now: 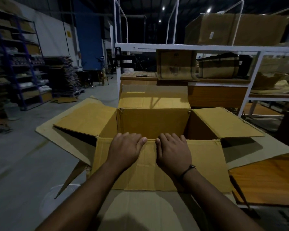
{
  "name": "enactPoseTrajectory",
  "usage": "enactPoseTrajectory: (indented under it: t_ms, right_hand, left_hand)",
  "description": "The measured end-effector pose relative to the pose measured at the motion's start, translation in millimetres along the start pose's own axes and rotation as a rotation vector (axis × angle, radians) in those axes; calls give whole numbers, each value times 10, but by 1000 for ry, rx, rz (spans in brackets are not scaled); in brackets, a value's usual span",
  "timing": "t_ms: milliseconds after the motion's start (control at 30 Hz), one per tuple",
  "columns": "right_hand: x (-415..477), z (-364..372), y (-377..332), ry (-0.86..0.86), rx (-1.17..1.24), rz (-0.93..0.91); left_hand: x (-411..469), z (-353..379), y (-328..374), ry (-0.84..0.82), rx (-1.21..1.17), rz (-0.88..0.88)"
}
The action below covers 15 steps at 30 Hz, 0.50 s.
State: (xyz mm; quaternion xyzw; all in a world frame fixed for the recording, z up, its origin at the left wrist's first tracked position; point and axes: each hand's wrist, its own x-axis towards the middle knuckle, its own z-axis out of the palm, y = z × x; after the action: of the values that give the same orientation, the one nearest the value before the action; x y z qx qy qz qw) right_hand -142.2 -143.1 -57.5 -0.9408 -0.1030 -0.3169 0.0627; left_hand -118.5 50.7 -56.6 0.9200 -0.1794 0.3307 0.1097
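On the wooden surface (265, 177) sits a big open box (153, 120), right in front, with its flaps (148, 172) spread out. The left hand (125, 149) and right hand (173, 150) lie side by side, fingers hooked over the box's near edge, holding it. A white rack (190, 47) stands behind, and dark shelves (23, 64) stand far off on the left.

The cardboard box (153, 120) at centre frame is plain yellow-brown. Lower right, my bench (265, 179) shows orange wood grain. Above, the rack frame (190, 47) is white. Upper left, a wall panel (90, 39) is deep blue, as are the shelf uprights (12, 67). The floor (23, 155) is grey, and my wrist cord (187, 170) is black.
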Motion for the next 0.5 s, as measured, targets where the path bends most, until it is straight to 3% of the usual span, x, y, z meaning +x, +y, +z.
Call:
enactPoseTrajectory:
  t_ms: [167,500]
  right_hand:
    - [-28,11,-243,-55,45,-105]
    - [-28,59,-255,5,60,-67]
  left_hand:
    - [-58,27,95,33,42,-37]
    - [-98,62,57,40,44,-60]
